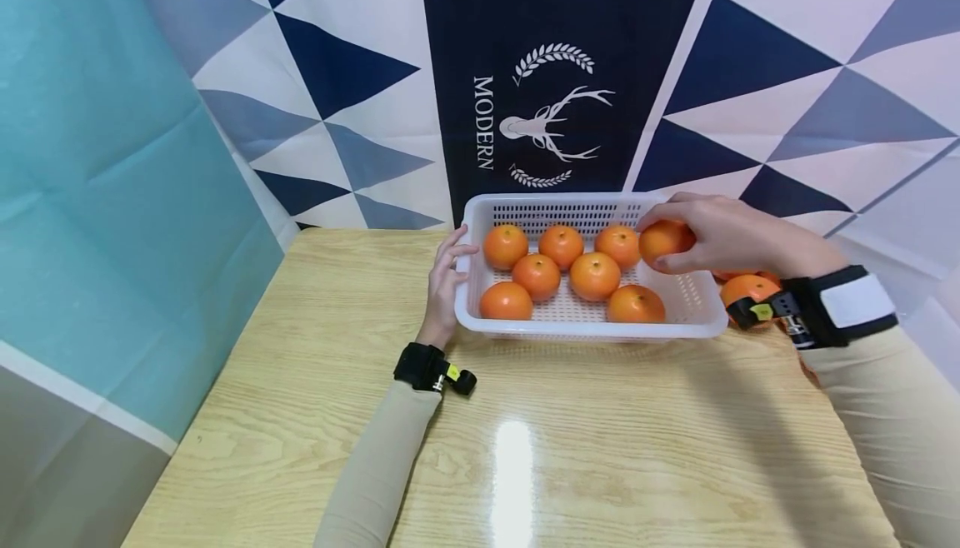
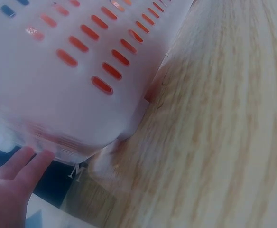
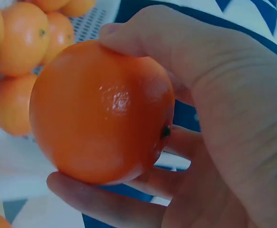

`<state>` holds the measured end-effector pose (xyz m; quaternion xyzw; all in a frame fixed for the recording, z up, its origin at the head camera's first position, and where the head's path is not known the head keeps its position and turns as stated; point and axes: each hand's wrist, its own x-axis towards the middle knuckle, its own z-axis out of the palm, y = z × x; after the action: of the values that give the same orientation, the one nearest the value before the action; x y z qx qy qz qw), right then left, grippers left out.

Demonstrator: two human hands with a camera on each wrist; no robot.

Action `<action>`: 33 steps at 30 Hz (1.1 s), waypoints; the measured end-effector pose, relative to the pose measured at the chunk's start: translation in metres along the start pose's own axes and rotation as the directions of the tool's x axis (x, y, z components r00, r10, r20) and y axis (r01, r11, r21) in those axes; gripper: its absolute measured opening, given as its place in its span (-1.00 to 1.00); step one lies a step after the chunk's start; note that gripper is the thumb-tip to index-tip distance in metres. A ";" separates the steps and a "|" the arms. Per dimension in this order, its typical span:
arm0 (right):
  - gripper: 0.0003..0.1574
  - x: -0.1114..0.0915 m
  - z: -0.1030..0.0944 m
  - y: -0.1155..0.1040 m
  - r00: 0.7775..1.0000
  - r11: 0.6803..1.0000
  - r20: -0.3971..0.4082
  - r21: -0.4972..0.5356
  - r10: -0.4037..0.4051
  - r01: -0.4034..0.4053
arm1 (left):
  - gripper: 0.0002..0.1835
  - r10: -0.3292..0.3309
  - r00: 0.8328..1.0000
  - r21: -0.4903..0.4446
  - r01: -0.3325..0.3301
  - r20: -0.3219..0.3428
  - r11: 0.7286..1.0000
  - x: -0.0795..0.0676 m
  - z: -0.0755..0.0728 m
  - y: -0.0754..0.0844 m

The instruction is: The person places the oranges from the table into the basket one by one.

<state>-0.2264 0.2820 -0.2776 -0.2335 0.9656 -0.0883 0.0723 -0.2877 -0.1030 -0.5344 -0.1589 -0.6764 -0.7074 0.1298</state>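
Note:
My right hand (image 1: 723, 231) grips an orange (image 3: 100, 114) over the right part of a white plastic basket (image 1: 570, 330). Thumb and fingers curl round the fruit, and its green stem end faces the palm in the right wrist view. Several more oranges (image 1: 595, 276) sit inside the basket, mostly in its left and middle parts. At the basket's left end my left hand (image 1: 441, 286) rests with fingertips on the rim. The left wrist view shows two fairly straight fingers (image 2: 32, 171) against the slotted basket's end.
More oranges (image 1: 750, 288) lie on the wooden table (image 1: 600, 431) right of the basket, partly hidden beneath my right wrist. A patterned cloth (image 1: 360, 82) with a deer print hangs right behind the basket. Teal sheeting (image 1: 112, 198) borders the table's left side.

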 end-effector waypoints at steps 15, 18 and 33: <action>-0.43 0.042 0.024 -0.050 0.975 0.977 0.086 0.075 -0.206 0.200 | -0.49 -0.034 0.999 0.000 0.034 -0.005 0.999 -0.006 0.000 -0.005; -0.43 0.046 0.028 -0.059 0.965 0.969 0.110 0.095 -0.237 0.227 | -0.50 -0.059 0.998 -0.004 0.059 -0.014 0.998 -0.007 -0.002 -0.010; -0.29 0.055 0.046 -0.067 0.928 0.934 0.238 0.283 -0.287 0.216 | -0.49 -0.065 0.998 0.014 0.065 0.007 0.998 -0.012 -0.008 -0.009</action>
<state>-0.2368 0.1912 -0.3145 -0.3551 0.8887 -0.1856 0.2228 -0.2808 -0.1112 -0.5476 -0.1386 -0.6864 -0.7061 0.1055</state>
